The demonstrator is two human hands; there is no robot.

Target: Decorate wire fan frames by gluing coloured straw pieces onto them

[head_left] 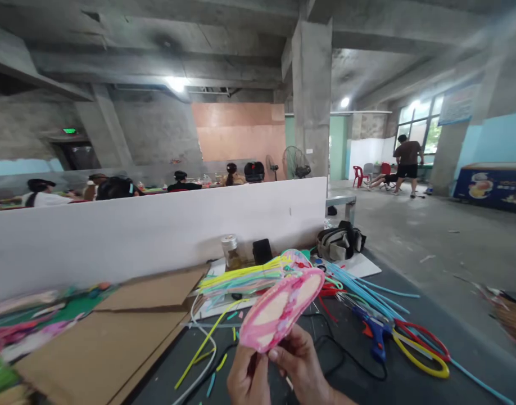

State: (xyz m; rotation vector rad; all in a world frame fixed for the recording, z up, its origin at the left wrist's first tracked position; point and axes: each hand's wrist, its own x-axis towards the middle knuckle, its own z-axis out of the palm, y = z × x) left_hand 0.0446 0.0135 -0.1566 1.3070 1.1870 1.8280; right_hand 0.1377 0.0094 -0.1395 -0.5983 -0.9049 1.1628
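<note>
A worker's left hand (250, 376) and right hand (299, 360) hold up a pink oval piece (283, 309), fingers clamped on its lower edge, above a dark tabletop (410, 388). The piece partly hides yellow stems (241, 274) behind it. At right, a blue glue gun (376, 334) (black cord (346, 354) looping near the right hand) lies beside scissors (437, 372); cardboard (102, 343) fills the left, before a white partition (157, 236).

The pink piece (282, 310) is edged with a soft, fuzzy-looking border, its pale panels seen as smooth and matt; the glue gun (379, 337) is cased in smooth plastic; the scissors (437, 372) are handled in glossy plastic and bladed in metal; matt brown cardboard (102, 354) is seen; the jar (232, 257) is capped in metal-looking silver; the pillar (312, 101) is formed of rough concrete.
</note>
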